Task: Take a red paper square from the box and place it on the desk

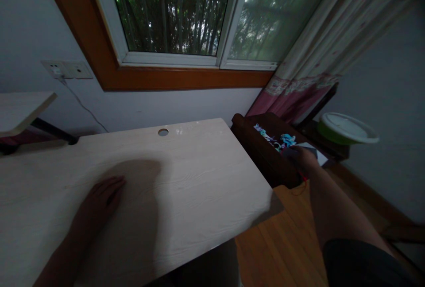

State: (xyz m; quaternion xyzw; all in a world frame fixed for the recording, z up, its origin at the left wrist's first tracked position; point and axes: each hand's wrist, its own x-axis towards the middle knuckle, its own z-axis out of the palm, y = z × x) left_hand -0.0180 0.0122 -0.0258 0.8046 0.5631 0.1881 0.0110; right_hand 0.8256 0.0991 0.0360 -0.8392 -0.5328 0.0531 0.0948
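Observation:
My left hand rests on the pale wooden desk, its fingers stretched out loosely and nothing in them. Far to the right, my right hand reaches past the desk's edge to a dark brown piece of furniture. Its fingers are closed around something dark grey, too dim and blurred to name. Below that hand hangs a red cord. Blue and white small items lie on the furniture just beyond the fingers. Beside the hand, a white sheet-like thing shows partly.
A green basin with a whitish top stands on a dark chair-like piece at right. A raised shelf sits at the desk's left. The desk has a round cable hole. A white cord runs from the wall socket.

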